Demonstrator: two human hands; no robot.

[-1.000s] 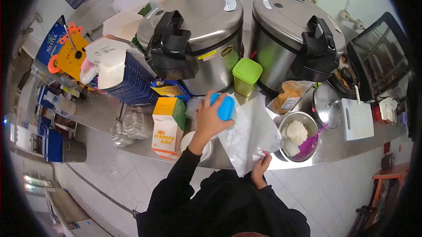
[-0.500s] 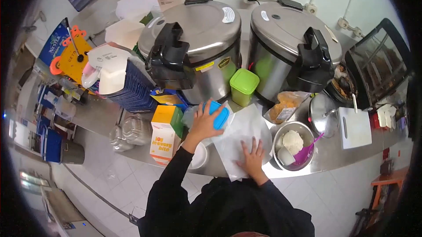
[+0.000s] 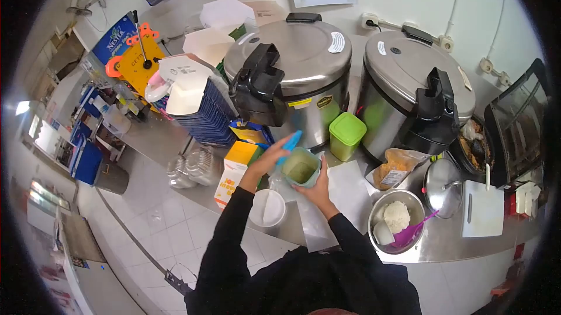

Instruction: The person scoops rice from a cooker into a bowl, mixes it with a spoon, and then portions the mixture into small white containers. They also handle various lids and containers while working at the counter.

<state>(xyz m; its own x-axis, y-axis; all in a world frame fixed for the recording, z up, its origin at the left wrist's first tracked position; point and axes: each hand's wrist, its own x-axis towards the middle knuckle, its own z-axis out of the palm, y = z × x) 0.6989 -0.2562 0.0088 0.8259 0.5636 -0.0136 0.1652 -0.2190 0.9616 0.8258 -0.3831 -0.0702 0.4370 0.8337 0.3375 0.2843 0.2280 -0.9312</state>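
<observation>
My right hand [image 3: 316, 191] holds a clear square container [image 3: 300, 168] with greenish contents, lifted above the counter. My left hand [image 3: 267, 161] grips its blue lid [image 3: 289, 143], tilted up and off the container at its left side. Under the container a sheet of white paper [image 3: 349, 198] lies flat on the steel counter [image 3: 163, 140]. A white round lid or plate [image 3: 267, 208] rests just left of the paper, below my left forearm.
Two large steel rice cookers [image 3: 295, 75] [image 3: 409, 90] stand behind. A green-lidded tub [image 3: 346, 136] sits between them. A steel bowl of rice [image 3: 396, 219] with a purple spoon, a snack bag [image 3: 394, 168], a pot lid [image 3: 443, 188], a yellow carton [image 3: 234, 172] and a stack of blue trays [image 3: 204, 110] crowd the counter.
My right hand left the paper and took hold of the container. My left hand pulled the blue lid off, tilting it up. The container came up off the counter.
</observation>
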